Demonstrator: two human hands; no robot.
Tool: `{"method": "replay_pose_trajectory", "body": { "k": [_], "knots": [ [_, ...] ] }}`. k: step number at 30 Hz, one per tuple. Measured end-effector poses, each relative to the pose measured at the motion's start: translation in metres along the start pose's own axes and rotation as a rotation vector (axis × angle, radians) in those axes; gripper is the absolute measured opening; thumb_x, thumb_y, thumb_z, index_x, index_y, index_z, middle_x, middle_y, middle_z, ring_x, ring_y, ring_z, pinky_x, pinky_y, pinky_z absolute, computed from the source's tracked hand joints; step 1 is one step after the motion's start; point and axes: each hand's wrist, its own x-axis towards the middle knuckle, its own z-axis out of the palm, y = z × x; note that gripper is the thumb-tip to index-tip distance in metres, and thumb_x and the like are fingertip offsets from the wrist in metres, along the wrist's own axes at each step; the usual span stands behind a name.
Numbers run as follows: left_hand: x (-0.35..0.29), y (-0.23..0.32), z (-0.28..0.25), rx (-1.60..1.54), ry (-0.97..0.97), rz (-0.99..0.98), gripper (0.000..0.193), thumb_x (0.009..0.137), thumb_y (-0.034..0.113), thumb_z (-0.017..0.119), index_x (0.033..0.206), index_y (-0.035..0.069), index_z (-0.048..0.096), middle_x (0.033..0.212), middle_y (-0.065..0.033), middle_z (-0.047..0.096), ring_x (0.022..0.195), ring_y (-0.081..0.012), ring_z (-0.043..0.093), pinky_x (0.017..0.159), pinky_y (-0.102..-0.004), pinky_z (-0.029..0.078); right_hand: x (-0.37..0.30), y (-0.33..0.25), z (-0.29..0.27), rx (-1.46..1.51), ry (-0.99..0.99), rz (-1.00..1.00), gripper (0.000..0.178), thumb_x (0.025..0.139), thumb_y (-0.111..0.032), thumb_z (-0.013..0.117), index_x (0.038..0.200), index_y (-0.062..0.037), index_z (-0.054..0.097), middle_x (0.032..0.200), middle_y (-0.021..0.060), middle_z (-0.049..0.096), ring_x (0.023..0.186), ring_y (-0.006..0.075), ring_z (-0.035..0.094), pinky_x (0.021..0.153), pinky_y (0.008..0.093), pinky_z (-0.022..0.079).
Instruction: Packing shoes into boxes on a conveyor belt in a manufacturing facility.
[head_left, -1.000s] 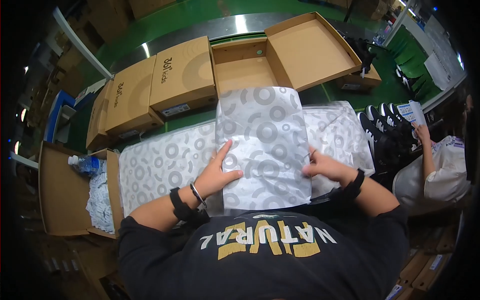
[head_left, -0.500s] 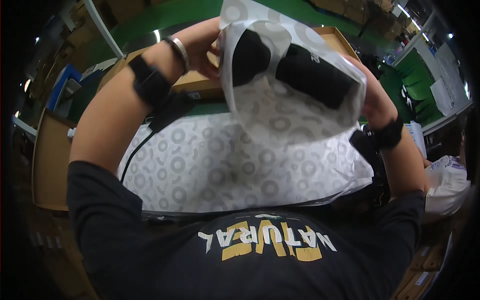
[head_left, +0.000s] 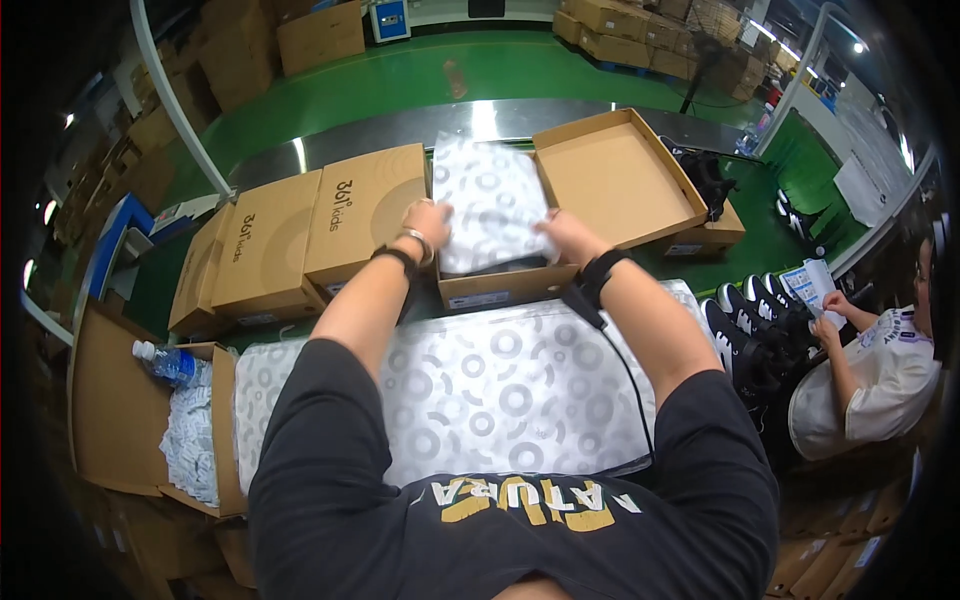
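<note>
- Our two hands are well apart from each other, one at each side of the patterned paper (head_left: pixel 492 205).
- Our left hand (head_left: pixel 428 222) is at the paper's left edge, its fingers bent; we cannot tell whether they clamp it.
- Our right hand (head_left: pixel 572 238) is at the right edge, fingertips against the paper, which is blurred there; we cannot tell how firmly they press.
- We see the paper over the open box (head_left: pixel 505 292), reaching inside its walls; its depth is hidden from us.
- The open lid (head_left: pixel 620 185) leans out on the box's right side.
- To our left, closed boxes (head_left: pixel 375 205) stand in a row.
- Nearer us lies a spread of patterned sheets (head_left: pixel 480 400).
- Far left, a bottle (head_left: pixel 168 363) lies by small white packets (head_left: pixel 190 430).
- On our right, black shoes (head_left: pixel 735 335) sit beside a co-worker (head_left: pixel 850 395).
</note>
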Motion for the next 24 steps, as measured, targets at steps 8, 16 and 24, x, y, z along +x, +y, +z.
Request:
{"method": "replay_pose_trajectory", "body": {
  "k": [8, 16, 24],
  "knots": [
    [-0.144, -0.027, -0.173, 0.520, -0.212, -0.100, 0.021, 0.073, 0.021, 0.061, 0.084, 0.004, 0.065, 0.088, -0.0161, 0.063, 0.082, -0.0320, 0.059, 0.075, -0.0364, 0.046, -0.119, -0.004, -0.003, -1.078, -0.391, -0.139, 0.075, 0.065, -0.036, 0.071, 0.126, -0.0062, 0.040, 0.118, 0.0222, 0.047, 0.109, 0.0342, 0.046, 0.088, 0.0405, 0.040],
    [-0.350, -0.296, -0.239, 0.521, 0.072, -0.475, 0.034, 0.084, 0.025, 0.047, 0.105, 0.000, 0.054, 0.102, -0.0169, 0.057, 0.090, -0.0313, 0.056, 0.081, -0.0387, 0.044, -0.140, 0.033, 0.013, -1.191, -0.393, -0.162, 0.090, 0.054, -0.036, 0.078, 0.129, -0.0100, 0.036, 0.126, 0.0225, 0.037, 0.116, 0.0355, 0.037, 0.090, 0.0472, 0.036],
    [-0.147, -0.223, -0.152, 0.097, 0.233, -0.301, 0.030, 0.083, 0.024, 0.049, 0.101, 0.001, 0.057, 0.090, -0.0146, 0.057, 0.079, -0.0269, 0.055, 0.071, -0.0365, 0.044, -0.164, 0.036, 0.005, -1.101, -0.276, -0.199, 0.085, 0.057, -0.039, 0.075, 0.128, -0.0093, 0.039, 0.130, 0.0177, 0.037, 0.120, 0.0303, 0.033, 0.092, 0.0438, 0.030]
  ]
}}
